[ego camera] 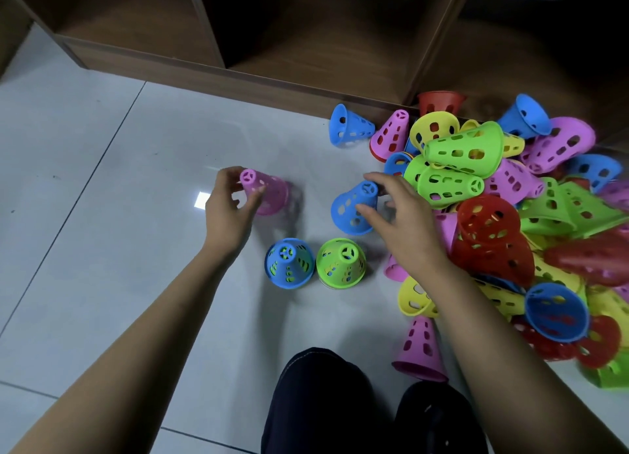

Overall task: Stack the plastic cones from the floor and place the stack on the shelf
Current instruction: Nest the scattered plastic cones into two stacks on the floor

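The cones look light, thin-walled and fairly stiff, with slotted sides and a flared rim. They should lift with two or three fingers but are smooth enough to slide. The narrow closed tip is probably the best place to hold one, as the open mouth stays free to drop over another. The left hand (231,208) reaches out over the pale tiled floor (102,147) with its wrist bent. Its thumb and fingertips pinch a pink perforated plastic cone (269,193) near the tip, tilted and seemingly just off the floor. The right hand (401,222) reaches to the near edge of the heap of loose cones (510,198) on the right. Its thumb and forefinger bracket the narrow end of a blue perforated plastic cone (352,210) lying on its side, and the other fingers spread loosely. Two short upright stacks, one blue-topped (289,263) and one green-topped (341,263), stand between the forearms. The wooden shelf (306,45) lies beyond, at the far side.
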